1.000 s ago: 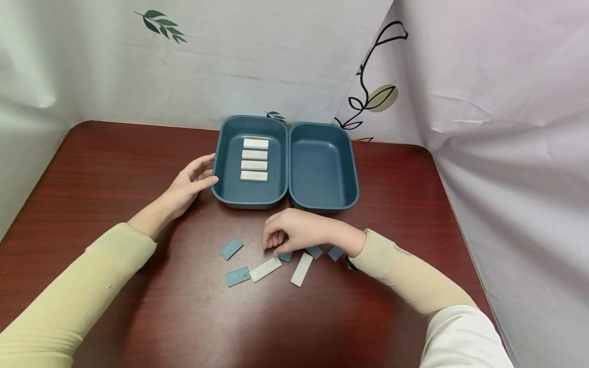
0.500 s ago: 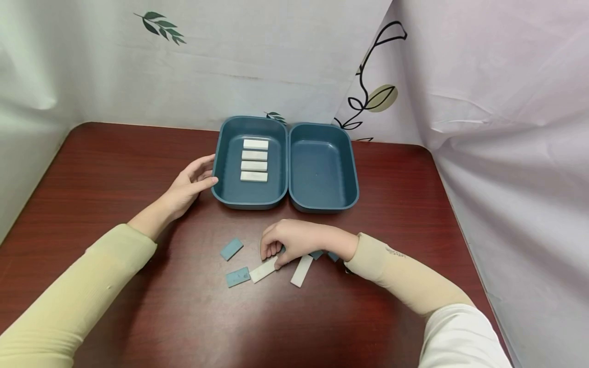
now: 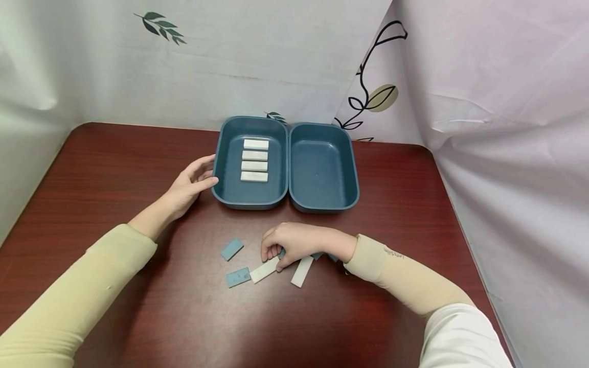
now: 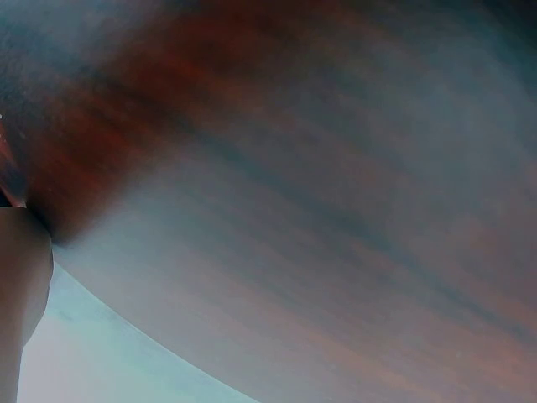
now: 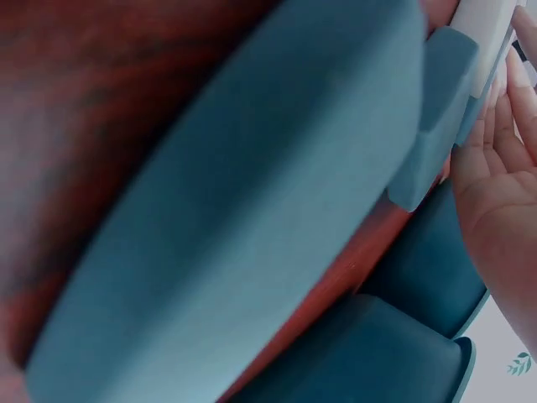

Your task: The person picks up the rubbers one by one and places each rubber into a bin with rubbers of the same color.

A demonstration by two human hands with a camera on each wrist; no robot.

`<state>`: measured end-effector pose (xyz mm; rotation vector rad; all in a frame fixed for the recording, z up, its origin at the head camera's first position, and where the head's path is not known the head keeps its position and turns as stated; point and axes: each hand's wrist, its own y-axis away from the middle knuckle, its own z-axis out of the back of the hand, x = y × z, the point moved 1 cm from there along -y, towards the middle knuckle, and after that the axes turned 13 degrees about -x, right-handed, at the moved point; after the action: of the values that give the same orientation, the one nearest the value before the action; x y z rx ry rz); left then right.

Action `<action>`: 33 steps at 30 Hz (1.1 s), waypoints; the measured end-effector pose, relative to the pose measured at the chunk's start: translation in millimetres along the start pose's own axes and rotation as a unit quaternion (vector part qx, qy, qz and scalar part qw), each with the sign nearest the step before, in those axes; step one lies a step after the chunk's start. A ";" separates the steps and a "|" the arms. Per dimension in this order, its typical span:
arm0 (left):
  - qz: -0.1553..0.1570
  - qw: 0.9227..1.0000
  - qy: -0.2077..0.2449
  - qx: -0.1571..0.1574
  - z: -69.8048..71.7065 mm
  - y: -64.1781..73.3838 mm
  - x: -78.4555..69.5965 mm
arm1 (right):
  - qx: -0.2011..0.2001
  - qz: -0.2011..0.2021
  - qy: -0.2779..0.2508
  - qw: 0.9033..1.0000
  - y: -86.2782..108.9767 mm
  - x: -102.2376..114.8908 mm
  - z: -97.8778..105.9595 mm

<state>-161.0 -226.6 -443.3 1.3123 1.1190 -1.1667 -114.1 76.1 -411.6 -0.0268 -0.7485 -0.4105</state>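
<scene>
My left hand (image 3: 186, 186) holds the left side of a dark blue tray (image 3: 250, 199), thumb at the rim and fingers along the outer wall. Inside it lie several white blocks (image 3: 254, 166) in a column. My right hand (image 3: 296, 240) pinches the right end of a flat white block (image 3: 263, 272) on the table. A blue block (image 3: 282, 253) shows partly beneath that hand, and a second white block (image 3: 301, 273) lies to its right. In the right wrist view, the fingers (image 5: 491, 159) are at a white block (image 5: 485, 42), beyond blue blocks (image 5: 436, 117).
A second dark blue tray (image 3: 322, 202), with nothing in it, stands against the first. Two blue blocks (image 3: 232, 249) lie left of the right hand; others (image 3: 333, 257) are partly hidden under the right wrist. White patterned cloth (image 3: 294, 61) hangs behind the brown table (image 3: 184, 306).
My right hand has moved slightly toward the front of the table, thumb and fingers coming onto the end of the white block. The left hand and trays have stayed in place.
</scene>
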 end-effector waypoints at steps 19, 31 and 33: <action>0.005 1.000 0.000 -0.004 -0.6 0.8 -1.6 | 0.007 0.007 0.042 0.999 -0.3 7.1 -2.1; 0.010 1.000 -0.010 -0.003 -0.6 0.9 -2.4 | 0.007 0.006 0.029 1.000 -0.4 8.8 -1.7; 0.010 1.000 -0.011 -0.003 -0.5 0.9 -2.3 | 0.007 0.006 0.025 1.000 -0.4 9.4 -1.4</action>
<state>-160.4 -226.1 -440.9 1.3000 1.0910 -1.1593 -107.2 72.2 -406.5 -0.0082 -0.7025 -0.3930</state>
